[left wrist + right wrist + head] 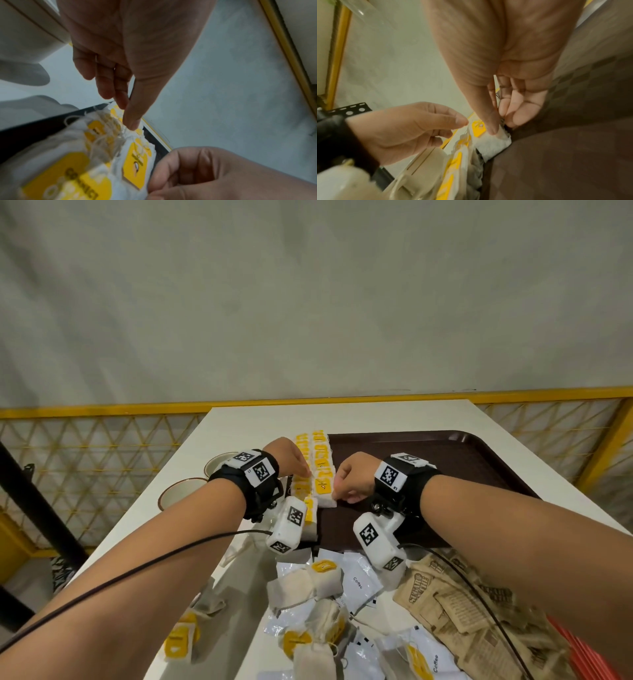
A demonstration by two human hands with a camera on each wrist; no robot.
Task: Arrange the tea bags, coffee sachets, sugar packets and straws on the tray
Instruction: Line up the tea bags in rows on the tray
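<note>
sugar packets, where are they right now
In the head view the brown sugar packets lie heaped on the table at lower right, off the tray, beside the white coffee sachets.

A: Where were the tea bags (313,460)?

B: They lay in two overlapping rows on the left edge of the dark brown tray (462,453), white pouches with yellow tags up. More loose tea bags (305,580) lay in front of the tray on the table, mixed with the white coffee sachets (359,580).

A: And the sugar packets (455,611)?

B: A brown printed heap, to the right of the sachets, off the tray. The rest of the tray was bare.

A: The nearest bag in the row (325,491)?

B: Flat, its tag up, at the near end of the right row.
</note>
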